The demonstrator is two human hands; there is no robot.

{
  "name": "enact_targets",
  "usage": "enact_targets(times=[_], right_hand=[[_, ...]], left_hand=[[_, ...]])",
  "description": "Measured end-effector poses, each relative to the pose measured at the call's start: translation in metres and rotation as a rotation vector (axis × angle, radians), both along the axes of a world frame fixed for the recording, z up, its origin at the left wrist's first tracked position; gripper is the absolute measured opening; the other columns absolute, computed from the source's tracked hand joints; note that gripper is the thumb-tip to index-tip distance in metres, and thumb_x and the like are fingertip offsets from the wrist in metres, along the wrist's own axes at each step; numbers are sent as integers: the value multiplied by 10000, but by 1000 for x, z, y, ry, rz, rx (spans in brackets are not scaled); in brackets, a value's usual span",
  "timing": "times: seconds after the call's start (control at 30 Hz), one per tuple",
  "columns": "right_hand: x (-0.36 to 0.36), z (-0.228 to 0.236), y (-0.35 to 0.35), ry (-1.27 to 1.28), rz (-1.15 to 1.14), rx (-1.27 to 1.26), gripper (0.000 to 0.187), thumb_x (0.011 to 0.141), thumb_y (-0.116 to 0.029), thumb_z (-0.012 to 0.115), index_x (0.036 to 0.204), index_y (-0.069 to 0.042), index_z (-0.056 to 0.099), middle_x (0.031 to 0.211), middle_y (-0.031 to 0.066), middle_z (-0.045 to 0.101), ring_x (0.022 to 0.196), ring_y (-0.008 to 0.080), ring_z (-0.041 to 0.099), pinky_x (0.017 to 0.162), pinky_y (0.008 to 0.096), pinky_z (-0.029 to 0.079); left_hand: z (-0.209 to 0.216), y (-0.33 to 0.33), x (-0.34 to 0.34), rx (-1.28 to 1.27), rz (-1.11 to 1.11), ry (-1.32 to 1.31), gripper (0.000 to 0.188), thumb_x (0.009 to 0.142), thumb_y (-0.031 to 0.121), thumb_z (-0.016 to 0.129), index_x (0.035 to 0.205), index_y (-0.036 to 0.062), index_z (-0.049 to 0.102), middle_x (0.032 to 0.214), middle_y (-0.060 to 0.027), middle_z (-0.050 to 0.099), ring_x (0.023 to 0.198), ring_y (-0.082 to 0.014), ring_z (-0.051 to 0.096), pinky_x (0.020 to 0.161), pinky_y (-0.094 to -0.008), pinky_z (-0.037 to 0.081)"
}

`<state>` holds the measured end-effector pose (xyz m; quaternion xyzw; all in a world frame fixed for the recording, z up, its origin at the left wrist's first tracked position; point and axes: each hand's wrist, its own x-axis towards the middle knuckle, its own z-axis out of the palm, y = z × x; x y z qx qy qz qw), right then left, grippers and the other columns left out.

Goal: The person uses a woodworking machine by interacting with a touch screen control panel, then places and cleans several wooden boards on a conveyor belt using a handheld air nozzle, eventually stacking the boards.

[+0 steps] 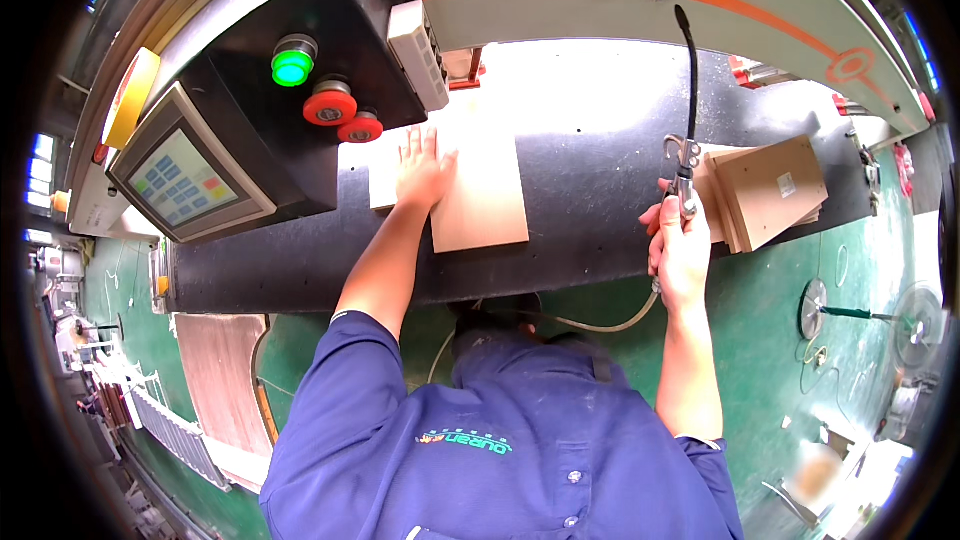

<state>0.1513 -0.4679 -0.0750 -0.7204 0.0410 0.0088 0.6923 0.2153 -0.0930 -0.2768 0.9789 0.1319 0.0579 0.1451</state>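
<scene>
My left hand (424, 172) lies flat, fingers spread, across the light wooden boards on the black worktable. One wooden board (482, 195) reaches from under the hand toward the table's front edge. A second pale board (383, 180) shows at its left, partly hidden by the hand and forearm. In my right hand (681, 245) is an air blow gun (687, 185) with a metal body and a hook. Its long black nozzle (692, 70) points away from me, raised above the table. A pale hose (610, 328) runs from below that hand toward my waist.
Beside my right hand a stack of brown boards (772, 190) sits on the black worktable (590, 170). At the left hangs a control box with a touch screen (185, 180), a lit green button (292, 67) and red knobs (330, 105). A machine beam (560, 0) spans the back.
</scene>
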Motion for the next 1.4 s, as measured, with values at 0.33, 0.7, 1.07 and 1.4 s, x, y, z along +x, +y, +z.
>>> enact_targets(times=[0.33, 0.7, 1.07, 1.4], right_hand=[[6, 12, 16, 46, -27, -117, 314, 1017, -373, 563, 994, -60, 560, 687, 1, 557, 469, 30, 400, 401, 216, 309], [2, 24, 24, 143, -4, -27, 362, 1007, -420, 562, 937, -68, 520, 683, 5, 513, 391, 31, 361, 329, 218, 308], [-66, -57, 29, 360, 239, -554, 429, 990, -450, 570, 877, -42, 500, 657, 49, 497, 643, 145, 450, 628, 328, 420], [-103, -73, 37, 273, 490, -1035, 390, 968, -404, 576, 877, -27, 541, 872, 195, 655, 830, 433, 610, 733, 537, 466]], left_hand=[[0, -1, -2, 42, 4, -29, 746, 956, 561, 429, 1518, 80, 340, 1594, -185, 275, 1507, -327, 165, 1223, -471, 101], [4, 1, -1, 11, 9, -23, 742, 956, 562, 425, 1523, 91, 343, 1615, -187, 222, 1514, -316, 150, 1223, -469, 103], [-7, 2, 1, 43, 22, -37, 724, 970, 583, 406, 1516, 111, 350, 1598, -181, 265, 1505, -327, 175, 1222, -463, 99], [-5, 0, -1, 59, 14, -19, 722, 976, 586, 387, 1522, 116, 344, 1606, -186, 244, 1500, -347, 179, 1220, -471, 108]])
